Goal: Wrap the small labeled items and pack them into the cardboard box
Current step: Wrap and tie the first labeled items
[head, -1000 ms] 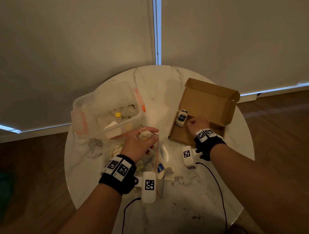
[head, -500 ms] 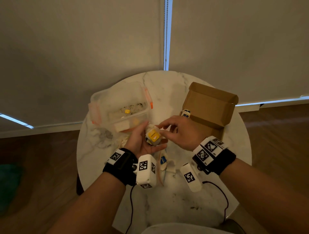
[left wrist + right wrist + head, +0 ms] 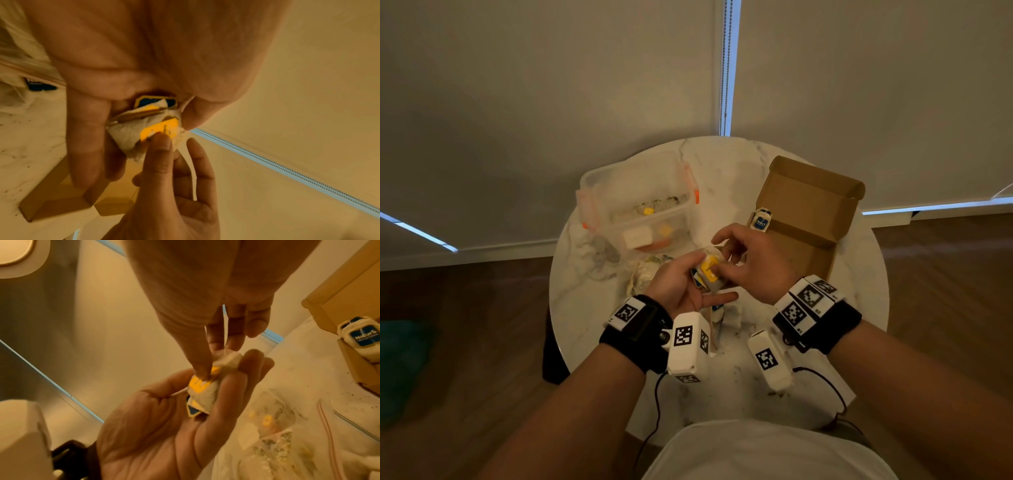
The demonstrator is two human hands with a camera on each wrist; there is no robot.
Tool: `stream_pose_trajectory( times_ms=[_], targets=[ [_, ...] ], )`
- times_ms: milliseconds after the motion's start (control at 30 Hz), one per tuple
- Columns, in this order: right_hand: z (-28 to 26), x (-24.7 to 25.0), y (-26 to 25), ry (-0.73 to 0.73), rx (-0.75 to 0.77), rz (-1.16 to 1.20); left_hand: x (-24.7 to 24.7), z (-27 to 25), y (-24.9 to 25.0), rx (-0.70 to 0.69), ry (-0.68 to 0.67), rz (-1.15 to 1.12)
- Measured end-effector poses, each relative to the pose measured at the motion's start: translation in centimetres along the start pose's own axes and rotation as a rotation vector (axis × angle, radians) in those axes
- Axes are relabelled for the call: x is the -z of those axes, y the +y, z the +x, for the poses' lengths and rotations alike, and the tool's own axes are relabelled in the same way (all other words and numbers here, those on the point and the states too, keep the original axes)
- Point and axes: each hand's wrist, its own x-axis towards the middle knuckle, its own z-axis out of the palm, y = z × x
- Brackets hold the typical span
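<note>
A small item with a yellow label (image 3: pixel 709 270), partly wrapped in white paper, lies in the curled fingers of my left hand (image 3: pixel 698 286) above the table. A blue label shows under it in the left wrist view, where the item (image 3: pixel 131 138) sits between fingers and thumb. My right hand (image 3: pixel 724 262) pinches the wrap at the yellow label (image 3: pixel 200 383). The open cardboard box (image 3: pixel 808 192) stands to the right. One wrapped blue-labelled item (image 3: pixel 760 221) stands at the box's near left corner (image 3: pixel 363 337).
A clear plastic container (image 3: pixel 633 181) with orange clips sits at the back left of the round marble table (image 3: pixel 739 387). Under my hands lies a clear bag (image 3: pixel 267 426) with more small items. Dark crumbs dot the tabletop.
My right hand left the box and came over to the left hand. The left hand lifted the yellow-labelled item off the table and turned palm up.
</note>
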Motion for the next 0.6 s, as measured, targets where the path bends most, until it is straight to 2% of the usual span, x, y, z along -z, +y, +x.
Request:
stream_pose_trajectory(
  times_ms=[100,300,500,600],
  targets=[
    [-0.38,0.08,-0.05,0.036,0.037,-0.056,-0.18,-0.13,-0.18,-0.024,0.031,-0.002],
    [-0.42,0.30,-0.48,-0.022,-0.032,-0.164,-0.23,-0.21,-0.23,-0.041,0.038,0.014],
    [-0.61,0.44,-0.87,0.047,-0.006,-0.104,-0.30,-0.10,-0.19,-0.037,0.062,0.004],
    [-0.51,0.51,-0.81,0.008,-0.003,-0.154,-0.37,0.16,0.01,-0.044,0.063,0.046]
  ],
)
